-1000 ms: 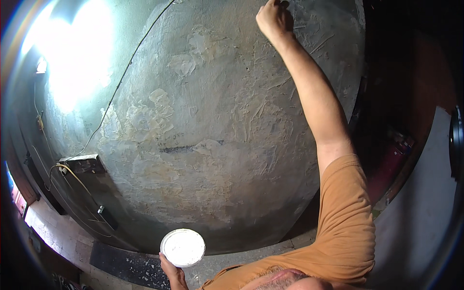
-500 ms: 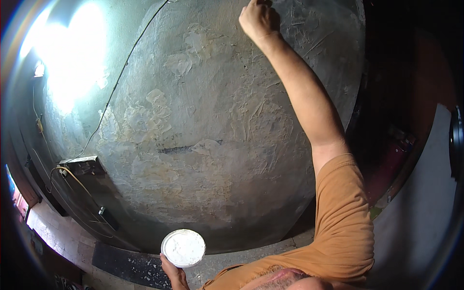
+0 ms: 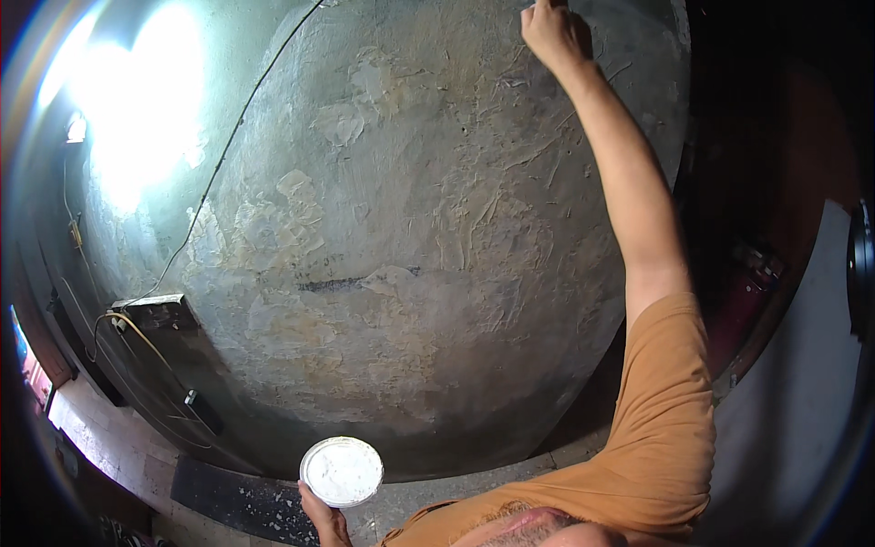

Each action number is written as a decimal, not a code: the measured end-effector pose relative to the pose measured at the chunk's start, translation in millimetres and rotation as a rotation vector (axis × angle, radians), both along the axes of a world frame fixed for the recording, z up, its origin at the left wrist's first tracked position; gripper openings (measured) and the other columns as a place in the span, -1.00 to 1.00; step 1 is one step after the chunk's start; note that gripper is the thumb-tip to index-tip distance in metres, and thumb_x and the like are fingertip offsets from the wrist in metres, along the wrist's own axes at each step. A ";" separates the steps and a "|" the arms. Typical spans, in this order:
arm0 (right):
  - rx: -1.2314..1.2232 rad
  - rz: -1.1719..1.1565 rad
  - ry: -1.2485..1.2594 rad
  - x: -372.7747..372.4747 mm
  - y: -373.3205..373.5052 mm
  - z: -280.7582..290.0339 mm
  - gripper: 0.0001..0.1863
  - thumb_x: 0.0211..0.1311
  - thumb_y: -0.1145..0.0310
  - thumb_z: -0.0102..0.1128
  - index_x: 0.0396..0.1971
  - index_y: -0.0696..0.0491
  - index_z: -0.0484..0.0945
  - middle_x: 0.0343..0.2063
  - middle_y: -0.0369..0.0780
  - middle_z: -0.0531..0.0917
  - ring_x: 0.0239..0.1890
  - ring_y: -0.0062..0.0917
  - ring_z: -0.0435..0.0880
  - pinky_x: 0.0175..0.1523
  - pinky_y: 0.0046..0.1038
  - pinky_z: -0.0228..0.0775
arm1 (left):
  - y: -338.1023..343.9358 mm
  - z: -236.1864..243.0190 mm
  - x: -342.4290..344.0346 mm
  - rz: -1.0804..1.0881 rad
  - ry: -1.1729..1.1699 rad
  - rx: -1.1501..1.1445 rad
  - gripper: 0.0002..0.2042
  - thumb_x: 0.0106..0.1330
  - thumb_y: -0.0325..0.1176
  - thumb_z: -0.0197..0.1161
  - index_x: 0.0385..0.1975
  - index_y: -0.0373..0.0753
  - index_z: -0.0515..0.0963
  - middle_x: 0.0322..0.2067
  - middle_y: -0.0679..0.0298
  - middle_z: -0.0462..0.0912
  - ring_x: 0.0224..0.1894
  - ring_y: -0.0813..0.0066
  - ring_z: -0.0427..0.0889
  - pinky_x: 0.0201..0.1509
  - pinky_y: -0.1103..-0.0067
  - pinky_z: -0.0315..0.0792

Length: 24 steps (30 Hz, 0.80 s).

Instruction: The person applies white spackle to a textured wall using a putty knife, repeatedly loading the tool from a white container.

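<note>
My left hand (image 3: 323,520) grips a round white tub (image 3: 342,471) by its left and near rim, low in front of me. White stuff covers the part of it that faces up; how deep it is I cannot tell. Up at the top edge, my right hand (image 3: 555,38) is closed and raised to the upper right part of the grey wall (image 3: 365,210). Its fingertips are cut off by the picture's edge, so what it holds is hidden. Rough, uneven patches of plaster mark the wall, along with a dark streak near its middle.
A black cable (image 3: 221,150) runs down the wall to a dark box (image 3: 159,313) with wires at lower left. Bright light (image 3: 146,100) glares at upper left. A dark mat (image 3: 241,504) spotted white lies on the floor. Something dark red (image 3: 738,296) stands at right.
My right hand and arm have swung to the right along the wall's upper part. The tub in my left hand has shifted very slightly left and down.
</note>
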State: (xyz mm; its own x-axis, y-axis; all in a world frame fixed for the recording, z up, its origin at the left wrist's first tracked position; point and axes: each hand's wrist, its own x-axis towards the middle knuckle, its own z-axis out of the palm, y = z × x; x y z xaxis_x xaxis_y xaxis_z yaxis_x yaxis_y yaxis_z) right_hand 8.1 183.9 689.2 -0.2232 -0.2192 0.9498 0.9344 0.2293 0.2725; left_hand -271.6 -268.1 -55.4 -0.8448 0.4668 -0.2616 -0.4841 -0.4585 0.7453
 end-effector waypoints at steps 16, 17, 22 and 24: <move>-0.063 0.145 -0.130 95.7 16.7 -21.0 -0.50 0.35 0.29 0.04 0.22 0.13 0.21 -0.43 0.16 0.66 -0.39 0.10 0.66 -0.29 0.00 0.52 | 19.8 1.9 3.5 -0.044 -0.004 -0.001 -0.43 0.53 -0.01 -0.17 0.12 -0.46 0.47 0.05 0.04 0.62 0.06 0.18 0.64 0.15 0.39 0.50; -0.070 0.152 -0.126 85.9 7.3 -18.9 -0.50 0.35 0.29 0.04 0.22 0.13 0.21 -0.43 0.16 0.66 -0.39 0.10 0.66 -0.29 0.00 0.52 | 18.8 1.5 2.4 -0.042 -0.008 0.013 -0.43 0.53 -0.01 -0.17 0.12 -0.46 0.47 0.05 0.03 0.62 0.06 0.18 0.65 0.15 0.39 0.50; -0.275 0.110 -0.041 38.8 -18.1 -12.0 -0.40 0.30 0.27 0.02 0.28 0.25 0.27 -0.22 0.24 0.62 -0.25 0.03 0.67 -0.18 -0.04 0.54 | 25.3 3.2 4.9 -0.114 0.034 -0.016 -0.43 0.54 -0.01 -0.22 0.22 -0.41 0.39 0.16 0.03 0.54 0.17 0.14 0.57 0.25 0.33 0.44; -0.164 0.068 -0.080 35.1 4.7 -18.0 -0.41 0.30 0.26 0.07 0.22 0.31 0.24 -0.38 0.16 0.65 -0.36 -0.06 0.71 -0.32 -0.10 0.58 | 35.3 2.9 8.2 -0.155 0.073 -0.030 -0.43 0.54 -0.02 -0.22 0.22 -0.41 0.39 0.16 0.04 0.55 0.18 0.14 0.56 0.27 0.34 0.41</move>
State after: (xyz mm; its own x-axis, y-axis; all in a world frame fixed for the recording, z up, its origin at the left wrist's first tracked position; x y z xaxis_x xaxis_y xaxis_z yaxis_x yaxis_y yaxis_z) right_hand 43.2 188.6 671.1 -0.2890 -0.0798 0.9540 0.8923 0.3386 0.2986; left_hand -263.4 -232.8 -52.5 -0.7807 0.5856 -0.2182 -0.4916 -0.3599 0.7930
